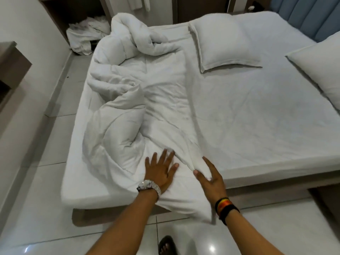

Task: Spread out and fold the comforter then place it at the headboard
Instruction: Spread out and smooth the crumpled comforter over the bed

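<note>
The white comforter (132, 92) lies crumpled along the left part of the bed (248, 115), bunched high at the far end, with one corner hanging over the near edge. My left hand (161, 171) rests flat on it near that edge, fingers spread. My right hand (209, 176) pinches a raised fold of the comforter between thumb and fingers, just to the right of the left hand. The blue padded headboard (301, 17) stands at the far right of the bed.
Two white pillows (226, 43) (320, 70) lie near the headboard. A heap of white linen (86, 37) sits on the floor by a wooden shelf unit at the far left. Tiled floor runs along the bed's left and near sides; my sandalled foot (167, 245) is below.
</note>
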Demonstrator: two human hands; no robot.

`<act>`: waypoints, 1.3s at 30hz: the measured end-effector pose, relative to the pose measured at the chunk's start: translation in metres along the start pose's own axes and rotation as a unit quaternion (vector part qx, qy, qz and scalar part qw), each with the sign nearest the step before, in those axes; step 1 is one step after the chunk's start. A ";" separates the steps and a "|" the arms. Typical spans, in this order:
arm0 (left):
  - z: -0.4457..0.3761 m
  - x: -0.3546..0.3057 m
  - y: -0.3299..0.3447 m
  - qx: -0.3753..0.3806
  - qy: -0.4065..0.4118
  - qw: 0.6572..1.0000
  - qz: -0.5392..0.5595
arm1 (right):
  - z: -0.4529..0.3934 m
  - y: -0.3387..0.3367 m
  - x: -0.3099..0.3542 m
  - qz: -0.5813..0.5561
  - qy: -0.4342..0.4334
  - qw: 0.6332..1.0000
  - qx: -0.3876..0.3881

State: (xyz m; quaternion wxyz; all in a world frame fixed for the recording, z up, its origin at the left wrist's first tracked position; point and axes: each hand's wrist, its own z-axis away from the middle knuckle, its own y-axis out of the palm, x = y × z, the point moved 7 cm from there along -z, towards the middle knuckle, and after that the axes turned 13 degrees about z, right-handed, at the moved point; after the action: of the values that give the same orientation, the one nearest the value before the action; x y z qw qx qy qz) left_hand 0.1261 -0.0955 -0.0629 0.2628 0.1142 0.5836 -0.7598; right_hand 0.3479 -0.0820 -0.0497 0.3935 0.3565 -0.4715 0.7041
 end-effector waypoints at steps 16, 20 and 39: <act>0.108 0.017 0.072 -0.120 -0.021 0.992 0.026 | 0.066 -0.027 -0.086 0.369 0.050 0.928 -0.015; 0.132 0.148 -0.026 -0.305 -0.181 0.930 0.094 | 0.048 0.068 -0.014 0.348 -0.099 0.932 0.032; 0.109 0.346 -0.112 -0.245 -0.198 0.869 0.381 | -0.005 0.343 0.062 0.485 -0.201 0.837 0.157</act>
State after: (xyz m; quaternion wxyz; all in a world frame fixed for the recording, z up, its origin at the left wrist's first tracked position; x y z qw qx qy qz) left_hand -0.2077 -0.2704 -0.1048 0.6618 0.1067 0.5978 -0.4396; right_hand 0.0147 -0.1483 -0.1290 -0.1624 0.2728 -0.5361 0.7822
